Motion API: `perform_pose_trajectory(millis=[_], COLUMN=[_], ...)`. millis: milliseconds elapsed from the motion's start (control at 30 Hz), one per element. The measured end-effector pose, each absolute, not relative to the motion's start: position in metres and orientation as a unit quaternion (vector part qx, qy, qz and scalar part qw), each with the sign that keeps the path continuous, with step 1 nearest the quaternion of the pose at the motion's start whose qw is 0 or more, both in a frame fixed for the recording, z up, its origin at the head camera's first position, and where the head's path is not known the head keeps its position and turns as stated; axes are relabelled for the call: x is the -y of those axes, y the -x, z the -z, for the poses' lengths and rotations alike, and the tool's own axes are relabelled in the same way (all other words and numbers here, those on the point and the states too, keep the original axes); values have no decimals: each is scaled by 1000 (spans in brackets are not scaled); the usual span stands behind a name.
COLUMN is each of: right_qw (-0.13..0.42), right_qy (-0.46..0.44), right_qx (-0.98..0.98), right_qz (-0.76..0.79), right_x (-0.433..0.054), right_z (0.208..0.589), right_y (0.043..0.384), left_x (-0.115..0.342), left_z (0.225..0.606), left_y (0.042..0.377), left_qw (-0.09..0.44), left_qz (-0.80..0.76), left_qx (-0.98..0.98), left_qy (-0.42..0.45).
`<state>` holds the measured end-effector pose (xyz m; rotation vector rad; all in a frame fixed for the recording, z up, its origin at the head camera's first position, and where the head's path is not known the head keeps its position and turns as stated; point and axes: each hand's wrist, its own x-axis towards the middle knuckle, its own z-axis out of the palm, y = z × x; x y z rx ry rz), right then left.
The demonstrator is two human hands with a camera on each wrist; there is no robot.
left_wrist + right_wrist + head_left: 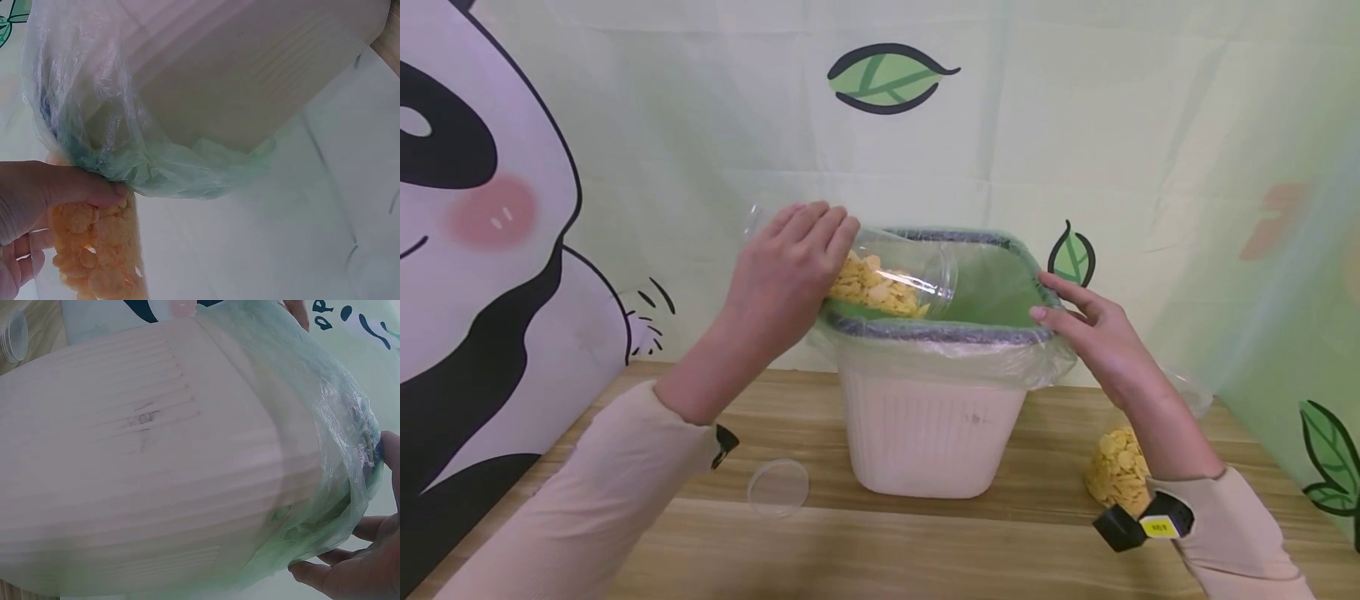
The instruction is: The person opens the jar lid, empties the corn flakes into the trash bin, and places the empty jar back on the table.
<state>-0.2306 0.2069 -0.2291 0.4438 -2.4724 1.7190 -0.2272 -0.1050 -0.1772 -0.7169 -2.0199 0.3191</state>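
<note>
My left hand [797, 271] grips a see-through plastic jar [925, 254], tipped nearly on its side with its mouth over the trash bin [932, 433]. Yellow corn flakes [880, 287] lie along the jar's lower side toward the mouth. A thin green bag [1000, 279] lines the white bin and folds out over its dark rim. At the bin's right corner my right hand [1093, 329] holds the bagged rim between thumb and fingers. The left wrist view shows the left thumb [87, 187] across the jar, beside the bag's edge.
A round transparent lid [778, 489] lies on the wooden table [737, 550] left of the bin. Another container of corn flakes [1112, 467] stands at the right, partly behind my right forearm. A printed cloth backdrop [715, 100] hangs close behind the bin.
</note>
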Motion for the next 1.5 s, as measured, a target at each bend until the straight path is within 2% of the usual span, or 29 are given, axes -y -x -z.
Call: perform_pose_trajectory(millis=[1500], right_qw=[43], right_qy=[-137], right_qx=[817], right_qz=[-558], right_x=[-209], right_z=[231], right_y=[232], left_x=[99], left_z=[177], left_y=[227], left_qw=[480], left_qz=[-184], left_qx=[801], left_qy=[306])
